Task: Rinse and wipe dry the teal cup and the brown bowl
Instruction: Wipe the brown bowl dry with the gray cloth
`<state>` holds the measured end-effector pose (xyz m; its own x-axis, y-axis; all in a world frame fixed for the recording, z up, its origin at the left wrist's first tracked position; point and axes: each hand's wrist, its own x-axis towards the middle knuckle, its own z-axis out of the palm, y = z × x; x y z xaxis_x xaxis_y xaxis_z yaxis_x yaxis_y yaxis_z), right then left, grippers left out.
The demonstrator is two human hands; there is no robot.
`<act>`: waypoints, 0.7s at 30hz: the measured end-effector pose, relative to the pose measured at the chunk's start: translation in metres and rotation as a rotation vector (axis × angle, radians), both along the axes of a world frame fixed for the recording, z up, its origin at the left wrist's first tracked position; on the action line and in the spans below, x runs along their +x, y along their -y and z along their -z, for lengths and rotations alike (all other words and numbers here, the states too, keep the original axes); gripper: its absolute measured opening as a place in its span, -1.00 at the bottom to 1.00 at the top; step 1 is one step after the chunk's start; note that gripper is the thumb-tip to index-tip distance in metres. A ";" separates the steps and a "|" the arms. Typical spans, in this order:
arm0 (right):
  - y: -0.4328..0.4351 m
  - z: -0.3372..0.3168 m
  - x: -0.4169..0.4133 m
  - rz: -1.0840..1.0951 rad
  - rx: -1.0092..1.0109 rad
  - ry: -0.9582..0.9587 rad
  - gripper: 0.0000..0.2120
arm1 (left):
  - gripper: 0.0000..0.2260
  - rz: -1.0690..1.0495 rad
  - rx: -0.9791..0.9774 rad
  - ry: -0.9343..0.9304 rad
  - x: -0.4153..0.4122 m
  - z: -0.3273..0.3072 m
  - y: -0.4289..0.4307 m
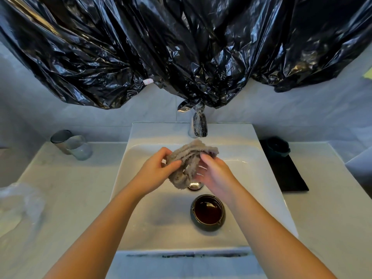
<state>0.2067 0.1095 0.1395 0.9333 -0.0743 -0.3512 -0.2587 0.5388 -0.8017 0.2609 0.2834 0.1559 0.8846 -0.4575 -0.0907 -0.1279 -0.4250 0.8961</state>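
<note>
Both my hands hold a bunched grey cloth (186, 161) over the white sink basin (145, 198), just in front of the chrome tap (198, 123). My left hand (156, 172) grips its left side, thumb and fingers curled into the fabric. On the right side, my right hand (213, 172) holds the cloth with fingers curled round it. The brown bowl (208, 212) stands upright in the basin below my right wrist, near the drain (194, 185). The teal cup (277, 147) sits on a black mat (285, 174) on the counter to the right of the sink.
Two glass tumblers (70, 144) stand on the white counter at the left. A crumpled clear plastic bag (18, 206) lies at the far left edge. Black plastic sheeting (181, 47) hangs over the wall above the tap.
</note>
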 end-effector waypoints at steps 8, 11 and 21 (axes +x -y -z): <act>0.031 -0.028 -0.021 -0.030 -0.108 -0.059 -0.69 | -0.79 -0.155 -0.425 -0.429 -0.014 -0.015 0.012; 0.033 -0.036 -0.027 -0.265 -0.658 -0.103 -0.53 | -0.76 -0.070 -0.407 -0.349 -0.021 -0.019 0.018; 0.033 -0.029 -0.035 -0.217 -0.675 -0.052 -0.82 | -0.68 -0.220 -0.099 -0.139 -0.030 -0.023 0.033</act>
